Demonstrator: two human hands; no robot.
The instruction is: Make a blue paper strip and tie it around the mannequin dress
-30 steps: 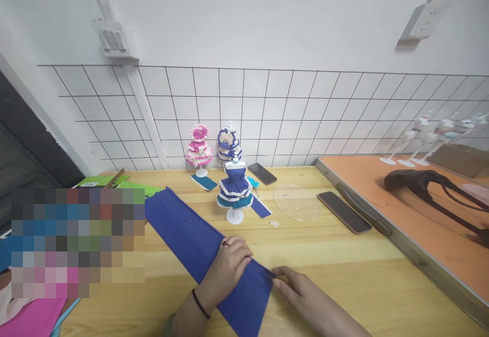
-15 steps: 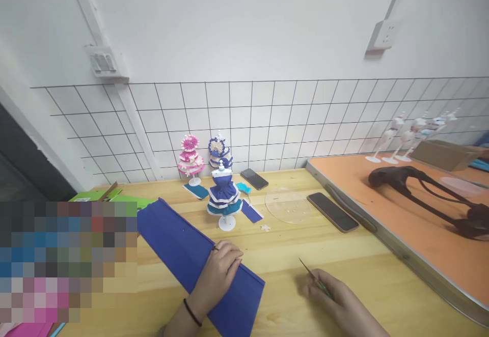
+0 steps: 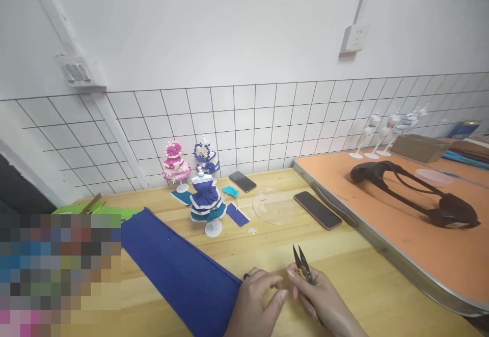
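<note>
My right hand (image 3: 317, 291) is closed around thread snips (image 3: 302, 265), whose two dark blades point up and stand apart. Just left of it, my left hand (image 3: 260, 299) reaches over the right end of a blue sheet (image 3: 179, 265), cloth or paper. Its fingers are bent, and thumb and fingers are apart with nothing visible between them. The sheet lies slantwise on the wooden table and has a folded upper edge. Behind it, a small dress form (image 3: 207, 199) wears a blue and teal ruffled dress with white trim.
A pink ruffled form (image 3: 175, 166) and another blue one (image 3: 206, 156) stand by the wall. Farther right are small purple-blue and teal pieces, two phones (image 3: 318, 209), and a clear disc (image 3: 275, 206). A raised orange tabletop (image 3: 412, 225) carries a dark strap-like object (image 3: 416, 189).
My left hand has slid right along the sheet to its end and come close to my right hand. The snips have turned, showing both blades. The view has shifted right.
</note>
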